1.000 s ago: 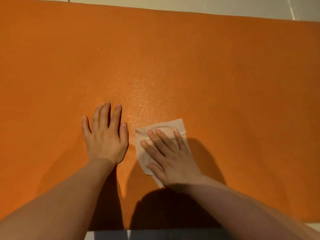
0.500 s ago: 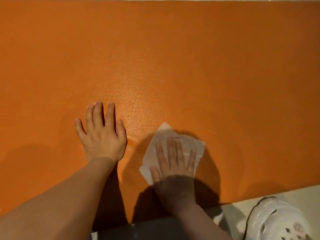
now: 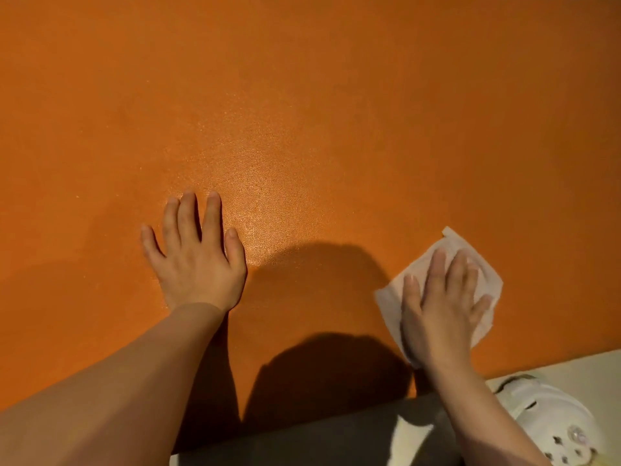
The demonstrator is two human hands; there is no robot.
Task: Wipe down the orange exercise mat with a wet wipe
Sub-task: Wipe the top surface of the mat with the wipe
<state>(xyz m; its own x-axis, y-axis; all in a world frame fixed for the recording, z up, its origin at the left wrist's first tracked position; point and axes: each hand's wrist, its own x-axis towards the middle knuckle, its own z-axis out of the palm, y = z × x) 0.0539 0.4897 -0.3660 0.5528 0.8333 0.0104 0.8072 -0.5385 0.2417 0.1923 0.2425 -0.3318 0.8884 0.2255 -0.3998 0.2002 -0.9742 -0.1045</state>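
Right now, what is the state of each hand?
Left hand: open, flat on the orange mat.
Right hand: open, pressing the wet wipe down.

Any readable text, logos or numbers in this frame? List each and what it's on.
None readable.
Orange mat: plain, no print or logo in view.
Wet wipe under the right hand: blank.
White clog: holes and a small charm, which is too blurred to tell if it carries any mark.
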